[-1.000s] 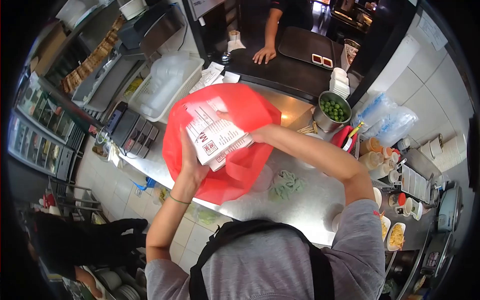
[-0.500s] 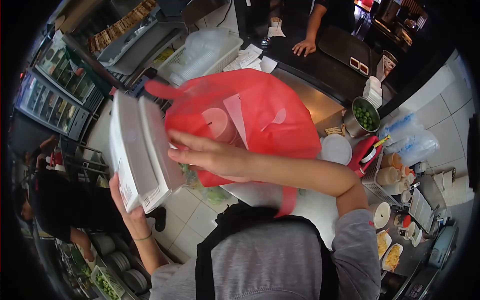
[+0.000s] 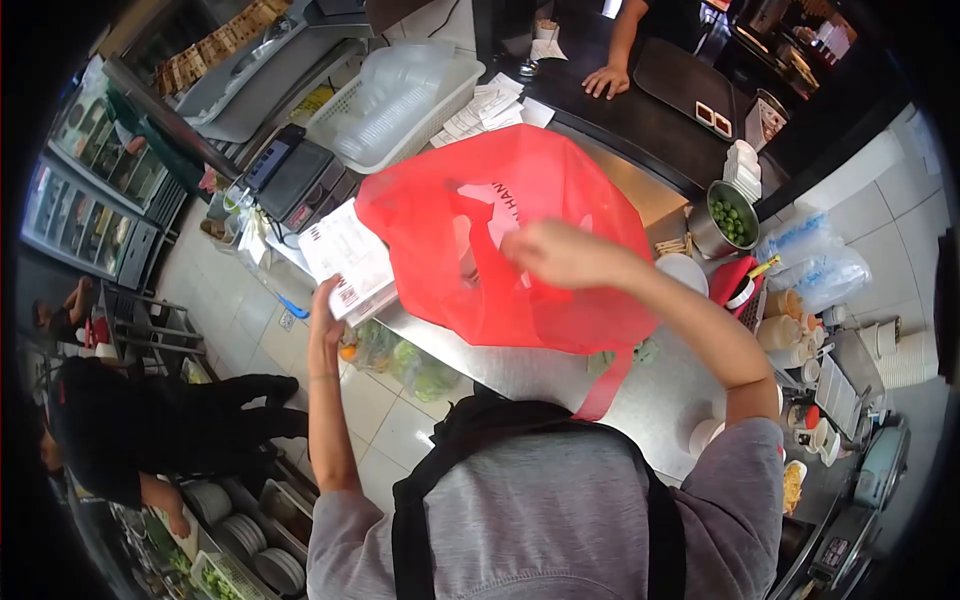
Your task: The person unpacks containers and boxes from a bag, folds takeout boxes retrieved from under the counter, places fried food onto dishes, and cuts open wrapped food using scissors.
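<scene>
The red bag (image 3: 590, 190) lies spread over the metal counter, with cups or containers faintly showing through it. My left hand (image 3: 325, 310) grips the white printed boxes (image 3: 350, 258) at their lower left corner, tilted against the bag's left side. Over the bag's middle, my right hand (image 3: 560, 255) is blurred; its fingers are bent near the opening and a handle, and what they hold cannot be made out.
A white basket (image 3: 400, 150) of clear plastic containers and some receipts (image 3: 480, 112) stand behind. To the right are a pot of green limes (image 3: 722, 225) and sauce containers (image 3: 785, 325). A person's hand (image 3: 606, 80) rests on the dark ledge; another person (image 3: 150, 420) stands lower left.
The boxes went from over the bag out to its left, were raised on edge, then lowered beside it. My right hand left the boxes and moved right over the bag.
</scene>
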### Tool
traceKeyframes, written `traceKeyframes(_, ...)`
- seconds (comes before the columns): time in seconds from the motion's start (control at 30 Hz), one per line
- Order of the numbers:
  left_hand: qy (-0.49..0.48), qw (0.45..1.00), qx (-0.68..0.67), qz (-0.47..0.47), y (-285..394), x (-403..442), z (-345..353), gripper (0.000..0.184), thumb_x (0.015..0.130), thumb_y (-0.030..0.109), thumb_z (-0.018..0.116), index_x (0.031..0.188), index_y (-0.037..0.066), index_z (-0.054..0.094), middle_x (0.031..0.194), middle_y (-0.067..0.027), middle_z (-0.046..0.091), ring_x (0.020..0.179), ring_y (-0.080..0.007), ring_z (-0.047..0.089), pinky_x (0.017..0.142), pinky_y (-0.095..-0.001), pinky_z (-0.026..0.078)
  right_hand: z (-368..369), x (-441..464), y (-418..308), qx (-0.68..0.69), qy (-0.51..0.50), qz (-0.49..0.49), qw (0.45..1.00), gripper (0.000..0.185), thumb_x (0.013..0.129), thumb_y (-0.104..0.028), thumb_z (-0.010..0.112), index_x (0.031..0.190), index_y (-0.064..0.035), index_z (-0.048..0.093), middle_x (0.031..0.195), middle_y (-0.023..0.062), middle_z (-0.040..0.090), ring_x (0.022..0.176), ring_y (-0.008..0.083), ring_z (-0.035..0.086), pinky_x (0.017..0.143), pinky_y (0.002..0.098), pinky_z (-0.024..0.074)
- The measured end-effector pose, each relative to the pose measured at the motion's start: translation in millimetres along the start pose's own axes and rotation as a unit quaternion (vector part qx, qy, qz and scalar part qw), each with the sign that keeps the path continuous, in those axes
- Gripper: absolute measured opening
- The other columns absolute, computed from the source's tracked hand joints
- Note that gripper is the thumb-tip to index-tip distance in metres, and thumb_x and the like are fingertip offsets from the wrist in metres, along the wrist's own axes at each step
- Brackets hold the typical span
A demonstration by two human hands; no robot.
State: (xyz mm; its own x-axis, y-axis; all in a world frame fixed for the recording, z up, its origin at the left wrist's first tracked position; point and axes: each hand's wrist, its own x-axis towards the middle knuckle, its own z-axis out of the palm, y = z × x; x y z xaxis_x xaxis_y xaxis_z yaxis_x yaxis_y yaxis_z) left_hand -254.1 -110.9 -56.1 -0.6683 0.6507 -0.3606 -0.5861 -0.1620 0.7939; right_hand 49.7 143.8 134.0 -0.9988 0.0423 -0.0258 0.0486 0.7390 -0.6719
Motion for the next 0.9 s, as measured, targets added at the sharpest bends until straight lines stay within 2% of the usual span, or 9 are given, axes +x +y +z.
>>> traceKeyframes(0.17,0.028,0.966,0.257,-0.031,-9,52,2,0.054,0.078,0.028,0.06,0.118,-0.006,0.047,0.117,-0.0182,0.052,0.107,-0.0313,0.051,0.093,-0.0395,0.039,21,-21,-31,-0.256,-0.235,0.155,0.925,0.02,0.08,-0.008,0.045,0.084,0.0021,0.062,0.089,0.0162,0.064,0.081,0.0288,0.062,0.069,0.0411,0.0493)
traceKeyframes(0.23,0.16,0.641,0.717,0.222,21,54,14,0.071,0.079,0.035,0.063,0.129,-0.005,0.035,0.13,-0.0286,0.037,0.122,-0.0389,0.035,0.101,-0.0407,0.028,11,-30,-16,-0.306,-0.2,0.184,0.912,0.021,0.08,-0.01,0.045,0.088,0.0014,0.062,0.09,0.0152,0.064,0.081,0.0282,0.062,0.068,0.0391,0.0497)
traceKeyframes(0.3,0.128,0.66,0.476,0.567,76,-27,139,0.046,0.083,0.014,0.059,0.124,0.0,0.045,0.123,-0.0231,0.046,0.115,-0.0355,0.045,0.094,-0.039,0.037,0,-30,1,-0.36,-0.163,0.21,0.894,0.022,0.081,-0.011,0.046,0.092,0.0007,0.062,0.09,0.0141,0.064,0.08,0.0275,0.063,0.067,0.037,0.0501)
traceKeyframes(0.4,-0.186,0.576,0.476,0.638,94,-121,249,0.018,0.075,0.0,0.058,0.093,0.001,0.06,0.101,-0.0121,0.061,0.099,-0.0279,0.057,0.083,-0.0327,0.045,8,-32,17,-0.415,-0.006,0.187,0.891,0.022,0.08,-0.016,0.049,0.093,-0.0026,0.061,0.09,0.0154,0.061,0.082,0.0262,0.06,0.078,0.0384,0.0444)
traceKeyframes(0.57,-0.403,0.381,0.793,0.252,11,-120,289,0.019,0.081,0.012,0.052,0.087,-0.004,0.06,0.081,-0.0213,0.059,0.081,-0.0361,0.058,0.072,-0.0377,0.048,11,-44,6,-0.313,-0.169,0.005,0.935,0.024,0.085,-0.025,0.05,0.1,-0.0102,0.061,0.106,0.0147,0.051,0.101,0.0257,0.049,0.088,0.0387,0.036)
traceKeyframes(0.7,-0.42,0.354,0.809,0.212,-33,-56,233,0.027,0.083,0.019,0.05,0.096,-0.004,0.057,0.079,-0.0229,0.058,0.079,-0.0373,0.058,0.073,-0.0393,0.047,7,-59,25,-0.249,-0.211,0.098,0.94,0.023,0.083,-0.021,0.05,0.094,-0.0041,0.062,0.104,0.0171,0.057,0.095,0.0314,0.056,0.083,0.0416,0.0435)
traceKeyframes(0.77,-0.435,0.316,0.696,0.476,-43,-48,218,0.028,0.086,0.021,0.043,0.092,-0.002,0.058,0.076,-0.0216,0.061,0.076,-0.0352,0.061,0.064,-0.044,0.048,4,-70,34,-0.272,-0.218,0.146,0.926,0.022,0.082,-0.018,0.049,0.091,-0.0031,0.062,0.101,0.0179,0.059,0.093,0.032,0.058,0.08,0.0421,0.0462)
traceKeyframes(0.8,-0.43,0.32,0.697,0.476,-41,-55,221,0.028,0.086,0.021,0.043,0.092,-0.002,0.058,0.076,-0.0216,0.061,0.076,-0.0352,0.061,0.064,-0.044,0.048,0,-73,36,-0.325,-0.199,0.218,0.899,0.021,0.082,-0.017,0.049,0.089,-0.0031,0.062,0.098,0.0179,0.061,0.092,0.0321,0.059,0.077,0.0422,0.0475)
traceKeyframes(0.9,-0.267,0.722,0.638,0.009,-30,-79,241,0.039,0.094,0.033,0.036,0.11,0.0,0.047,0.074,-0.0117,0.059,0.064,-0.0227,0.058,0.07,-0.0342,0.048,-16,-66,65,-0.367,-0.092,0.271,0.885,0.02,0.081,-0.014,0.047,0.088,-0.0027,0.063,0.094,0.0192,0.062,0.09,0.0321,0.06,0.071,0.0423,0.0495)
